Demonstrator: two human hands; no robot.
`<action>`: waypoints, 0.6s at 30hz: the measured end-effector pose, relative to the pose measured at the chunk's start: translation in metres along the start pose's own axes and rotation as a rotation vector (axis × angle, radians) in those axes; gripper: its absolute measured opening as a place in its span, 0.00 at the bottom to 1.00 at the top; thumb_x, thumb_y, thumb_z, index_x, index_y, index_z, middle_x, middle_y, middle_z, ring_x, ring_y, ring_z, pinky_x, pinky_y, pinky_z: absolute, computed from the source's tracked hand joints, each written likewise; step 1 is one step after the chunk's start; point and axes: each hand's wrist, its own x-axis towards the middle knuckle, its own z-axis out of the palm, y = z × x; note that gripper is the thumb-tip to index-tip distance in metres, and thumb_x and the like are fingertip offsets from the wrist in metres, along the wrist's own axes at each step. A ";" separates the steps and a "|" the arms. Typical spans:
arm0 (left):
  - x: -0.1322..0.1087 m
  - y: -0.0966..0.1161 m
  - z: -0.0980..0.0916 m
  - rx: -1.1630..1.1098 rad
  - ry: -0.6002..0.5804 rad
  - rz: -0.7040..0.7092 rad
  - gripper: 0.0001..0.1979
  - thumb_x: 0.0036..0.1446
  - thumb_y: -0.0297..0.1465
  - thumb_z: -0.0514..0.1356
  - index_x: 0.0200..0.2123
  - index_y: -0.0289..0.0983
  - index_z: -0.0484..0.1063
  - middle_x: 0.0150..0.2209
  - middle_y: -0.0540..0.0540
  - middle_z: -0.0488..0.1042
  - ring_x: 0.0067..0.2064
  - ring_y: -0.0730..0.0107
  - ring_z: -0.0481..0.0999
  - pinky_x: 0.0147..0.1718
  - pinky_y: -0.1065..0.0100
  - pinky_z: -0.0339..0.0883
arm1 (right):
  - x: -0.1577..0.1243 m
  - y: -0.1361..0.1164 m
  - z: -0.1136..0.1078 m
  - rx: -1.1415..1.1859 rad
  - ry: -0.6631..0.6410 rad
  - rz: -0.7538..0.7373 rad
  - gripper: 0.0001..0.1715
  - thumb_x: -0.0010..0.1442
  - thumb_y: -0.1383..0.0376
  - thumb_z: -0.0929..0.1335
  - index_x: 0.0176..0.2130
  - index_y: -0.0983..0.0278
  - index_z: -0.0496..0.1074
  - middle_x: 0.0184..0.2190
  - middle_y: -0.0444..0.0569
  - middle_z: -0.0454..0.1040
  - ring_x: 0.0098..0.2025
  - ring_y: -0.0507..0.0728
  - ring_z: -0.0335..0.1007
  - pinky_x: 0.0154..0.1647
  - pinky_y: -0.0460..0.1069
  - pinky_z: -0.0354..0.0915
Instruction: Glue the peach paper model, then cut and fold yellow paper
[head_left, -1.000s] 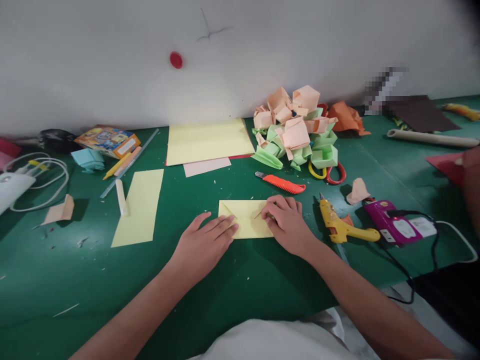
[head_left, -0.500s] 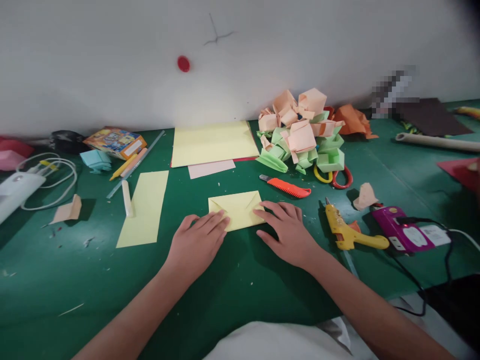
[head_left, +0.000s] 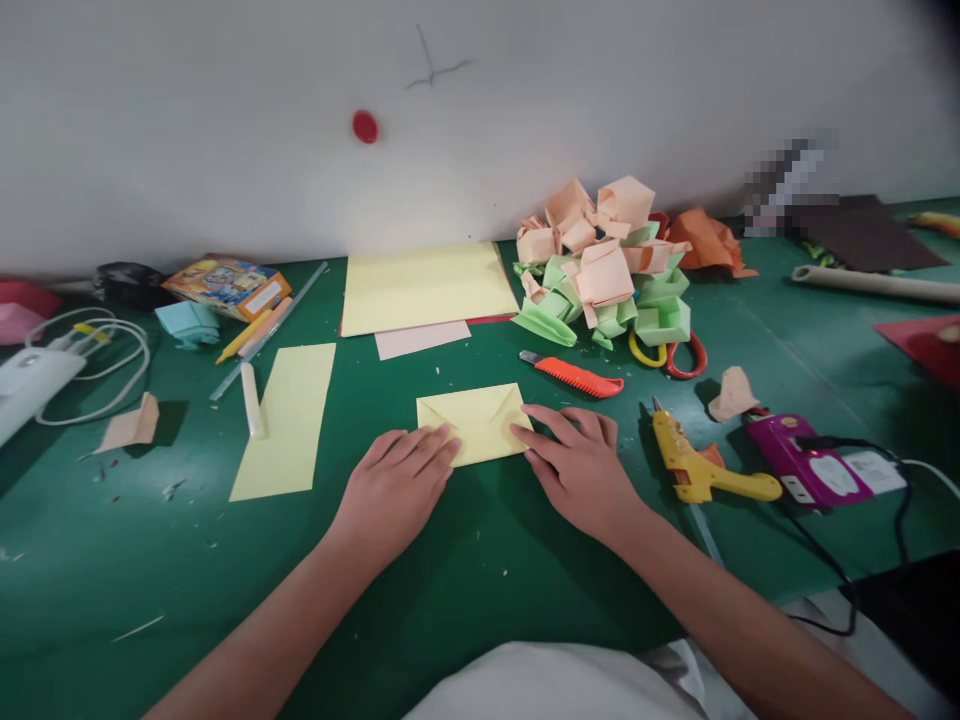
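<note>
A folded yellow paper (head_left: 484, 425) with creased corner flaps lies flat on the green table (head_left: 480, 580). My left hand (head_left: 397, 485) rests over its left end, palm down, the fingers stretched on the paper. At the right end, my right hand (head_left: 581, 465) touches the edge with its fingertips; the fingers are slightly bent and apart, and the thumb is at the lower right corner. An orange cutter (head_left: 574, 376) lies just behind my right hand. To the left is a yellow paper strip (head_left: 289, 425) with a white stick (head_left: 252, 400) on it.
Folded peach and green paper pieces (head_left: 604, 275) are heaped at the back, beside scissors (head_left: 686, 355). A yellow glue gun (head_left: 697, 465) and a purple power box (head_left: 806, 460) with cables stand right. Yellow sheets (head_left: 427, 285) lie against the wall; a white power strip (head_left: 34, 385) is far left.
My right thumb has moved up to the lower right corner of the folded paper, and the right fingers have bent a little more. My left hand has hardly moved.
</note>
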 end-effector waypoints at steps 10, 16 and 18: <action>-0.002 0.006 0.000 0.040 -0.037 -0.026 0.18 0.72 0.26 0.50 0.58 0.41 0.73 0.61 0.46 0.73 0.62 0.58 0.74 0.58 0.53 0.63 | -0.001 -0.006 -0.001 -0.056 -0.021 -0.002 0.22 0.69 0.70 0.61 0.56 0.55 0.75 0.61 0.47 0.73 0.49 0.65 0.61 0.47 0.63 0.56; -0.004 0.008 0.001 0.090 -0.065 -0.035 0.19 0.72 0.25 0.50 0.60 0.38 0.72 0.63 0.44 0.71 0.62 0.59 0.74 0.58 0.54 0.62 | -0.002 -0.006 0.000 -0.041 -0.020 -0.013 0.21 0.69 0.71 0.63 0.56 0.56 0.74 0.57 0.47 0.75 0.51 0.63 0.62 0.49 0.61 0.55; -0.004 0.009 0.001 0.100 -0.060 -0.049 0.19 0.72 0.26 0.49 0.60 0.38 0.72 0.63 0.45 0.72 0.62 0.61 0.74 0.59 0.54 0.61 | -0.002 -0.006 0.000 -0.044 -0.014 -0.006 0.21 0.69 0.71 0.62 0.56 0.56 0.74 0.57 0.47 0.75 0.51 0.62 0.62 0.49 0.61 0.54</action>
